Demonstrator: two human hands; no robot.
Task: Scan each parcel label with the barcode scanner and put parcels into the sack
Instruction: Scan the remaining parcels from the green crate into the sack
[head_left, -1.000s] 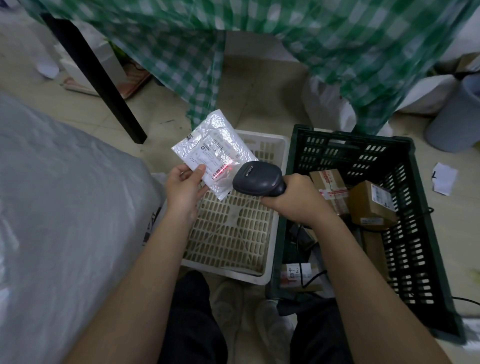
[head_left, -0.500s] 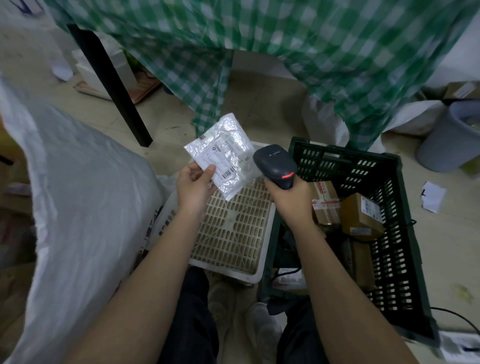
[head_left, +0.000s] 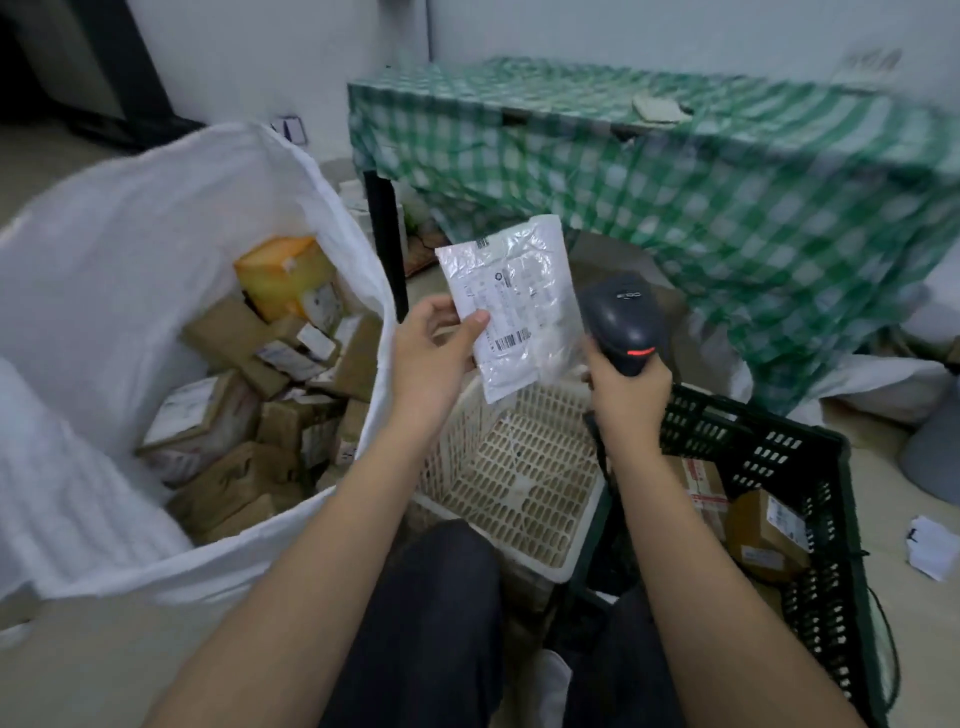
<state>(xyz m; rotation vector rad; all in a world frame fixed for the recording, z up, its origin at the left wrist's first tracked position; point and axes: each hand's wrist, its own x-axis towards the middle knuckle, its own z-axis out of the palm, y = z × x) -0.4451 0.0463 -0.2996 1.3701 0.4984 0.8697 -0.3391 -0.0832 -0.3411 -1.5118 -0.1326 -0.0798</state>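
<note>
On the beige floor (head_left: 104, 670), by a checked-cloth table (head_left: 675, 171) (white wall behind), left hand (head_left: 431, 348) pinches parcel (head_left: 511, 312), right hand (head_left: 626, 395) grips scanner (head_left: 621, 317).

Pouch (head_left: 511, 306) pinched at left thumb (head_left: 475, 323): glossy crinkled clear plastic, matt paper label under the film. Scanner (head_left: 622, 321) above right-hand fingers (head_left: 626, 391): smooth dark plastic, slight sheen. Sack (head_left: 119, 249) left of the fingers: white woven plastic, coarse matt weave. Boxes (head_left: 228, 467) in it: matt brown cardboard, paper labels. Baskets below hands: white one (head_left: 524, 483) and dark green crate (head_left: 763, 447), both perforated plastic. Tablecloth (head_left: 675, 176): green-check, soft sheen.
</note>
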